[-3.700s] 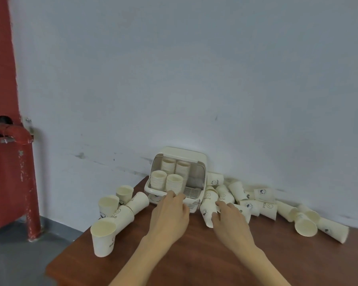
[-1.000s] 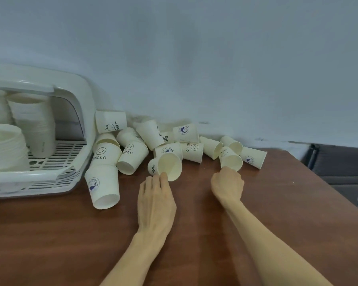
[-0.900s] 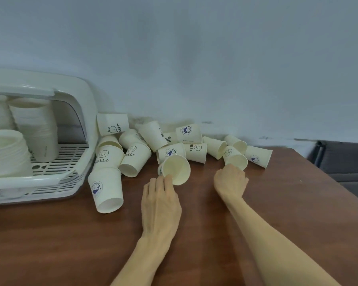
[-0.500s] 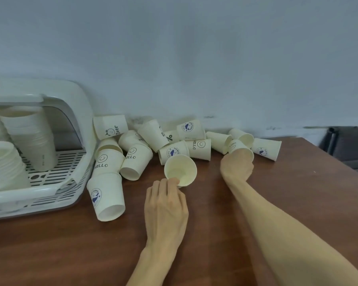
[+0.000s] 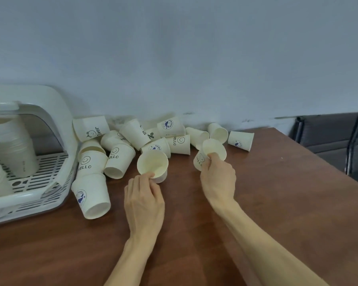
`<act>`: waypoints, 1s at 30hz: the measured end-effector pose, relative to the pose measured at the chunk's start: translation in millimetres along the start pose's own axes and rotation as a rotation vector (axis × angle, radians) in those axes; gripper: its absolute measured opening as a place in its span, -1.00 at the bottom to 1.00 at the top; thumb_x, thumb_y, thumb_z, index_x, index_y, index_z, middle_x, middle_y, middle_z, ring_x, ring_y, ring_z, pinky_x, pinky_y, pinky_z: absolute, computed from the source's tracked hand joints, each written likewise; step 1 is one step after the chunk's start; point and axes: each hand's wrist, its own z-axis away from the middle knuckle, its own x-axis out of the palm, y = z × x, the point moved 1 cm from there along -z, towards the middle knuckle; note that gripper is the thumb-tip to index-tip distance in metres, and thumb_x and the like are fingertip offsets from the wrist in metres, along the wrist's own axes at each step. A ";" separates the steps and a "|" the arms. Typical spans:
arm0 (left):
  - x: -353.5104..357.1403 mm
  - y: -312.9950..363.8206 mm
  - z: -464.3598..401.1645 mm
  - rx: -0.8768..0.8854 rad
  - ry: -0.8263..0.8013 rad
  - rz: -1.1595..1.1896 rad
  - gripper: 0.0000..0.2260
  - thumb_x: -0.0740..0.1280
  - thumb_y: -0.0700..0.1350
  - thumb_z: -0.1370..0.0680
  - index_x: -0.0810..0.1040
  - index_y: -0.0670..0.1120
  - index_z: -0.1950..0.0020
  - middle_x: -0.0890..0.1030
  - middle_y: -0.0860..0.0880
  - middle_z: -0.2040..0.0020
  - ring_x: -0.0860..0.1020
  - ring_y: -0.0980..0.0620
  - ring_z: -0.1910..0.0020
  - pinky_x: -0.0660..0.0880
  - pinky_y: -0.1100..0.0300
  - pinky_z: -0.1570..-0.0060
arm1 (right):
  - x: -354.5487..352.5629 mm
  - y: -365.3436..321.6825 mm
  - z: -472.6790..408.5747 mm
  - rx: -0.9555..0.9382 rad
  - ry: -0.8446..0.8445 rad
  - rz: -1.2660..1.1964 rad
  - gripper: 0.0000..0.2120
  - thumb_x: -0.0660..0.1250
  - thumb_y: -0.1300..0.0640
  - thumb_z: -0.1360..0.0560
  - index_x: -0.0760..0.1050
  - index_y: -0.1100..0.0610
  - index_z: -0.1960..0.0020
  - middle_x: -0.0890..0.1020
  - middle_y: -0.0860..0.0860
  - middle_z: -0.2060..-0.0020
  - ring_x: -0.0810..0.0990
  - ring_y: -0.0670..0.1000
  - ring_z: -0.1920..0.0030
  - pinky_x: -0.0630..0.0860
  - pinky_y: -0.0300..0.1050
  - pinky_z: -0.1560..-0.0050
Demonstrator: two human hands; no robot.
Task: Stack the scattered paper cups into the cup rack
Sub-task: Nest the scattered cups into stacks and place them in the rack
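Pinching cups: left hand (image 5: 144, 200) on cup (image 5: 152, 165) rim, right hand (image 5: 218, 179) w/ thumb inside 2nd cup (image 5: 212, 150). Paper walls thin, light, crushable; take by rim, gently. Rack (image 5: 56, 162) at 9 o'clock.

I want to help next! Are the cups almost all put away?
Not yet. Some stacks already stand in the rack. The left hand is pinching one cup by its rim, and the right hand holds another cup. A big pile of cups still lies along the wall, on the table.
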 end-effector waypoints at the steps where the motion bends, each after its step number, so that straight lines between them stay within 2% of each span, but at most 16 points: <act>1: -0.9 2.1 -1.4 0.011 0.007 0.005 -0.81 0.17 -0.22 -0.53 0.55 -0.18 -0.03 0.58 -0.07 0.14 0.50 -0.07 0.13 0.39 0.10 0.04 | -6.2 -2.0 10.3 -0.051 -0.012 0.014 -0.79 0.07 0.14 -0.60 0.46 0.15 -0.04 0.64 0.14 0.12 0.57 0.24 0.11 0.41 0.02 0.16; 4: -13.5 10.0 -8.8 0.010 0.034 0.027 -0.81 0.18 -0.22 -0.55 0.55 -0.19 -0.06 0.60 -0.10 0.11 0.52 -0.12 0.09 0.40 0.06 0.00 | -33.3 -9.7 44.0 -0.150 -0.061 0.039 -0.78 0.07 0.11 -0.60 0.47 0.12 -0.04 0.64 0.11 0.11 0.56 0.21 0.11 0.45 0.02 0.16; 8: -61.7 23.3 -13.0 -0.097 0.069 0.109 -0.85 0.24 -0.27 -0.57 0.55 -0.20 -0.08 0.61 -0.12 0.05 0.52 -0.15 0.04 0.40 0.01 -0.02 | -72.7 -31.2 78.9 -0.191 -0.109 0.032 -0.79 0.08 0.10 -0.60 0.46 0.13 -0.02 0.64 0.11 0.10 0.55 0.22 0.10 0.46 0.02 0.15; 11: -113.1 27.1 -6.4 -0.063 0.055 0.084 -0.85 0.22 -0.22 -0.59 0.55 -0.18 -0.09 0.61 -0.08 0.03 0.50 -0.08 0.02 0.37 0.07 -0.02 | -91.5 -59.9 98.0 -0.214 -0.148 -0.009 -0.79 0.08 0.09 -0.60 0.47 0.12 -0.01 0.64 0.11 0.10 0.56 0.21 0.09 0.48 0.02 0.14; 14: -163.3 20.0 -3.8 -0.038 0.047 0.042 -0.84 0.20 -0.16 -0.61 0.55 -0.14 -0.08 0.61 -0.05 0.02 0.47 -0.04 0.01 0.44 0.02 -0.02 | -102.8 -95.8 118.1 -0.266 -0.143 -0.051 -0.79 0.08 0.08 -0.60 0.46 0.12 0.03 0.64 0.09 0.14 0.54 0.18 0.14 0.46 0.01 0.17; 17: -212.5 9.9 -0.1 -0.047 0.037 0.016 -0.87 0.21 -0.14 -0.61 0.53 -0.10 -0.07 0.60 -0.01 0.04 0.50 -0.04 0.03 0.46 0.01 -0.01 | -108.5 -132.5 138.3 -0.336 -0.141 -0.116 -0.80 0.09 0.08 -0.59 0.46 0.10 0.09 0.62 0.05 0.25 0.46 0.13 0.25 0.44 -0.01 0.23; 21: -269.5 -6.0 9.6 -0.036 0.054 -0.071 -0.85 0.18 -0.09 -0.60 0.53 -0.07 -0.02 0.58 0.03 0.11 0.51 -0.01 0.10 0.49 0.06 0.08 | -107.7 -176.2 161.3 -0.442 -0.147 -0.153 -0.81 0.13 0.08 -0.57 0.45 0.08 0.15 0.55 -0.01 0.37 0.44 0.09 0.30 0.37 -0.03 0.30; 25: -308.0 -22.6 14.9 -0.086 0.016 -0.142 -0.89 0.20 -0.11 -0.62 0.51 -0.03 0.00 0.56 0.06 0.13 0.51 0.03 0.12 0.47 0.11 0.09 | -105.4 -208.2 180.0 -0.536 -0.164 -0.179 -0.80 0.15 0.05 -0.58 0.49 0.07 0.14 0.58 -0.02 0.33 0.51 0.07 0.27 0.47 0.01 0.23; 30: -341.7 -38.9 -1.9 -0.147 -0.016 -0.201 -0.84 0.13 -0.06 -0.63 0.49 -0.03 -0.01 0.54 0.05 0.13 0.50 0.02 0.11 0.45 0.11 0.09 | -100.5 -239.7 184.7 -0.591 -0.155 -0.211 -0.77 0.16 0.04 -0.58 0.58 0.05 0.05 0.56 0.00 0.27 0.51 0.06 0.21 0.46 -0.02 0.21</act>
